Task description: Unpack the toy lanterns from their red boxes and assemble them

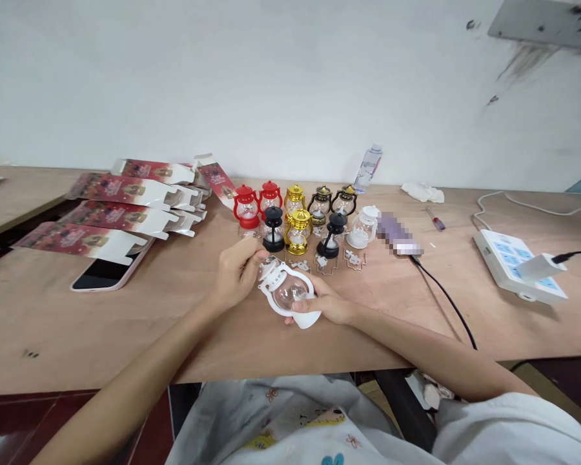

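Note:
I hold a small white toy lantern (289,294) with a clear globe over the table's near middle. My right hand (326,305) grips its base and globe from below and the right. My left hand (238,270) pinches the lantern's white top, fingers closed. Just beyond stand several more mini lanterns: two red (246,205), gold (297,230), black (274,228) and one white (363,227). Small metal handle pieces (354,259) lie in front of them.
Flat printed cartons (121,190) are fanned out at the left, with a phone (104,274) under the nearest one. A white power strip (518,263) with a plugged adapter sits at the right, a black cable (445,298) runs to the table edge, and a screwdriver (436,219) and bottle (368,166) lie farther back.

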`<state>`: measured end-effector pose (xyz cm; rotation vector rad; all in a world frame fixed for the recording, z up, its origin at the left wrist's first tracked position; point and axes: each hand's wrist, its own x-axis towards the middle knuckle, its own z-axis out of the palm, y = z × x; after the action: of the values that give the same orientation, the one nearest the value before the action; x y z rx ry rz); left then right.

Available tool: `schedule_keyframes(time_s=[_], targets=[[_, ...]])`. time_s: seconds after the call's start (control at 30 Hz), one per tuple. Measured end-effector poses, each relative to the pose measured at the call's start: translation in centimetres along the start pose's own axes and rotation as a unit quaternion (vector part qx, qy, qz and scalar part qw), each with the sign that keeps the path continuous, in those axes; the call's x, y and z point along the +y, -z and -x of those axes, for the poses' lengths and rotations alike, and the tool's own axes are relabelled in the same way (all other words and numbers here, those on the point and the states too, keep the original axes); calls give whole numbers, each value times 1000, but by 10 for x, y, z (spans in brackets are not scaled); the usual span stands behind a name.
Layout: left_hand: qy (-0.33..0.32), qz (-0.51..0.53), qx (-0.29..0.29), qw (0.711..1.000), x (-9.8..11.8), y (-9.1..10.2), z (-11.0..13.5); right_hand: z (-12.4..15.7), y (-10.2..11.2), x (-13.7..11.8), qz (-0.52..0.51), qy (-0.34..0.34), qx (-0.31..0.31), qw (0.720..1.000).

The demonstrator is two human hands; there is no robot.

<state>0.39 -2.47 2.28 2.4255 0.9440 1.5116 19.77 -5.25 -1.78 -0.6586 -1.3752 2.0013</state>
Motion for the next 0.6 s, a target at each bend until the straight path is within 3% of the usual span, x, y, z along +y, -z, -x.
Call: schedule_keyframes(time_s=[0.13, 0.37, 0.6], targets=[[-97, -82, 30, 991, 2, -1, 1, -1, -2, 0, -6, -2, 14, 1000], [-128, -87, 45, 987, 7, 1, 2, -2, -2, -3, 0, 1, 12, 1000], [-214, -107, 95, 966, -4, -3, 6, -3, 4, -6, -23, -11, -38, 999]])
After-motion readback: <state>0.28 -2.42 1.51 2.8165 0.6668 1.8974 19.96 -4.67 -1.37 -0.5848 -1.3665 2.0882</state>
